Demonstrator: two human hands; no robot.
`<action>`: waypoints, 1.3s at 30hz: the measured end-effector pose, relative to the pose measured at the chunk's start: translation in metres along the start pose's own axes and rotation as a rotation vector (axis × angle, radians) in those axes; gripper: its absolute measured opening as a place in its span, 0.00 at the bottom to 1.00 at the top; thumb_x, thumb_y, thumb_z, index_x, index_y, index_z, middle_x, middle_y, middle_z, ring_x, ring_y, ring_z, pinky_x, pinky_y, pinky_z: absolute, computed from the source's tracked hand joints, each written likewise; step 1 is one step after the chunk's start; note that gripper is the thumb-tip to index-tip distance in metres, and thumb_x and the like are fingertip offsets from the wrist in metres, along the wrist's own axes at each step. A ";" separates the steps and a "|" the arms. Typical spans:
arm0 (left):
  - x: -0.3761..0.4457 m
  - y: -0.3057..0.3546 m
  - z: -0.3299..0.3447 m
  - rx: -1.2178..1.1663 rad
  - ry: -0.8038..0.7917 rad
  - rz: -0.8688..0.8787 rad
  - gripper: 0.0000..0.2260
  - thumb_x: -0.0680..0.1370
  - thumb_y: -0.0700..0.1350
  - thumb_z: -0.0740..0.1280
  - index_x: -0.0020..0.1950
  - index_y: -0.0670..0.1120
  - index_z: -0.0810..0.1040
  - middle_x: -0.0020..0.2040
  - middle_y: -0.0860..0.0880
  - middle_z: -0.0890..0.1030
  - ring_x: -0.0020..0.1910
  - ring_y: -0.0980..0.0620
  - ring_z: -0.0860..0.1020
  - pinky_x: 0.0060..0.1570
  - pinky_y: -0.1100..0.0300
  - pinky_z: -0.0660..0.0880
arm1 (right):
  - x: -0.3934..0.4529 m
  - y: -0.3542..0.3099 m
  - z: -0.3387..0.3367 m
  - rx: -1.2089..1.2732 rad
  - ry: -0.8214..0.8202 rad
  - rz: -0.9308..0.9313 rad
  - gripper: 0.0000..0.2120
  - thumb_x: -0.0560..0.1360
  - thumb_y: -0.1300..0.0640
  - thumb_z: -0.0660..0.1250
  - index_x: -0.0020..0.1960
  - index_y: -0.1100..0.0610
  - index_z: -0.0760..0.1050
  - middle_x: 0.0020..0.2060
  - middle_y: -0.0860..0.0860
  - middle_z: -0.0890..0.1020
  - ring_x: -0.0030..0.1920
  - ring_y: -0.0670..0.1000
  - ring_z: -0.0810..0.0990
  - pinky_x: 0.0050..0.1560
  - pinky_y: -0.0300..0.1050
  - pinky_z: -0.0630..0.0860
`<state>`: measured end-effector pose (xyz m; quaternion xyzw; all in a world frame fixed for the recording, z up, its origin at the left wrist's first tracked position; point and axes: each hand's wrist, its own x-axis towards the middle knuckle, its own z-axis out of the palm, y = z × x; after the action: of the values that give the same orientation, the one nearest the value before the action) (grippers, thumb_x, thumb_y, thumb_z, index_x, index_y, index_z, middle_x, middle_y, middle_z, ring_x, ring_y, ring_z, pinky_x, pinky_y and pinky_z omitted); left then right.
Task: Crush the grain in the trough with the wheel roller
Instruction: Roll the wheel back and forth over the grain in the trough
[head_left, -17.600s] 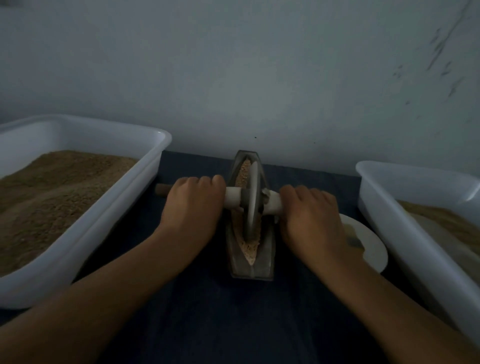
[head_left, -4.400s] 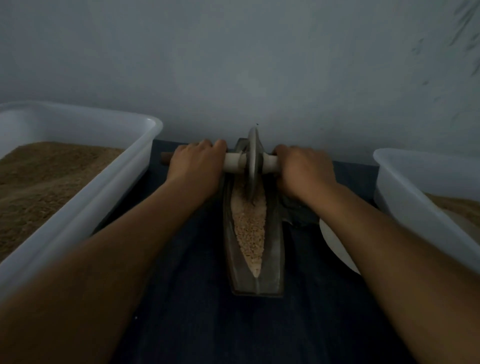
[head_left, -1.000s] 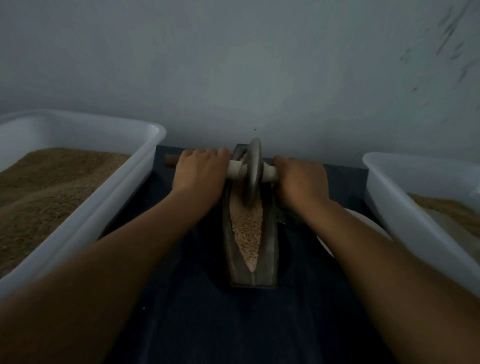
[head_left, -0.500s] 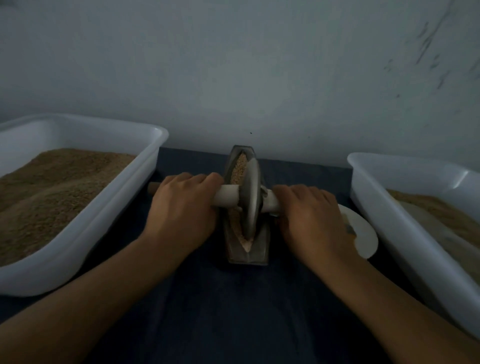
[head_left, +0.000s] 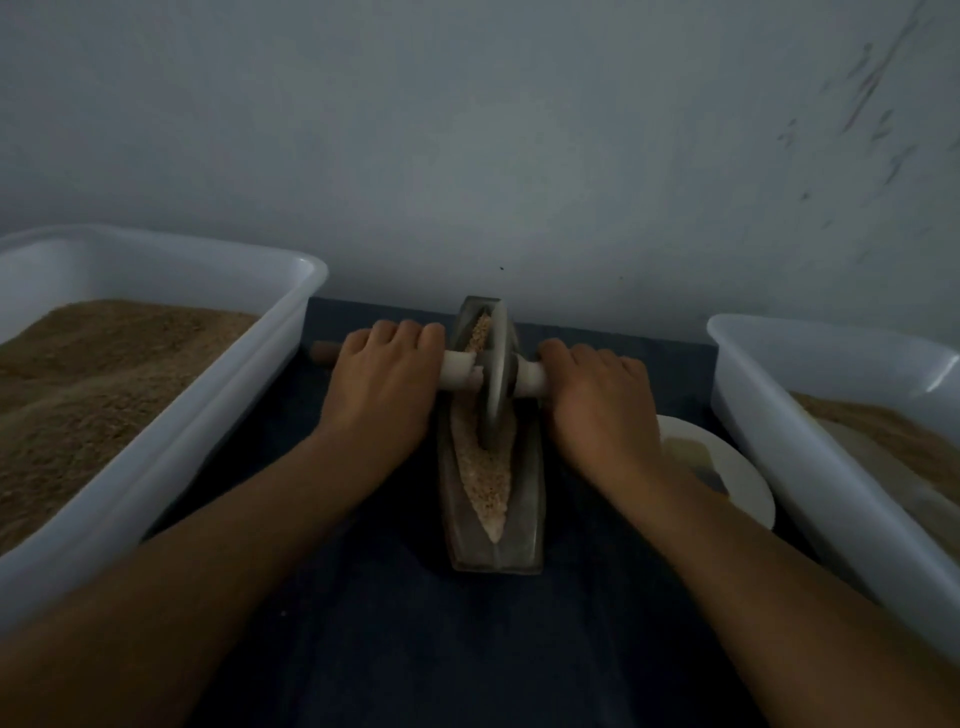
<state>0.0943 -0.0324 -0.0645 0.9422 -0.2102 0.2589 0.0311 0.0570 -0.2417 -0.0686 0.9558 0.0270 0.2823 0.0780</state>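
Dim grey wall backed the dark-clothed counter (head_left: 395, 649), where the trough (head_left: 524, 499) lay lengthwise with grain (head_left: 485, 478) along its groove. Both hands, left hand (head_left: 382, 387) and right hand (head_left: 597, 400), curled around the axle, knuckles up, wheel roller (head_left: 493, 379) standing mid-trough. Crushing looked under way; the next stroke likely needed even downward pressure.

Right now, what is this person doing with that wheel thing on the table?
A person is crushing pale grain in a long grey boat-shaped trough with a grey disc-shaped wheel roller. The left hand and right hand each grip one end of its pale axle, the wheel standing in the trough's groove about midway. White plastic tubs of brown meal flank the dark cloth, and a white plate lies beside the right wrist.
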 end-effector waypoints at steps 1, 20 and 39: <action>0.011 -0.002 0.002 0.006 -0.026 -0.013 0.23 0.73 0.49 0.72 0.65 0.48 0.69 0.61 0.47 0.76 0.59 0.45 0.73 0.59 0.50 0.69 | 0.009 0.002 0.004 -0.012 -0.018 0.000 0.10 0.75 0.54 0.65 0.56 0.52 0.73 0.43 0.50 0.78 0.43 0.55 0.76 0.40 0.48 0.60; 0.005 0.000 -0.001 -0.015 0.008 -0.025 0.10 0.74 0.48 0.70 0.52 0.51 0.72 0.48 0.50 0.80 0.47 0.48 0.78 0.51 0.53 0.69 | 0.001 0.001 -0.003 0.063 -0.012 -0.015 0.04 0.74 0.59 0.66 0.49 0.54 0.73 0.40 0.52 0.77 0.42 0.57 0.75 0.42 0.47 0.56; -0.045 0.007 -0.024 -0.064 0.064 0.009 0.20 0.70 0.44 0.74 0.61 0.46 0.76 0.53 0.47 0.81 0.51 0.46 0.79 0.57 0.51 0.72 | -0.044 -0.012 -0.033 0.041 0.073 -0.084 0.12 0.75 0.59 0.63 0.57 0.58 0.76 0.46 0.56 0.79 0.47 0.58 0.77 0.51 0.54 0.71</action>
<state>0.0445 -0.0176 -0.0668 0.9309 -0.2216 0.2824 0.0667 0.0018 -0.2301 -0.0666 0.9443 0.0758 0.3127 0.0692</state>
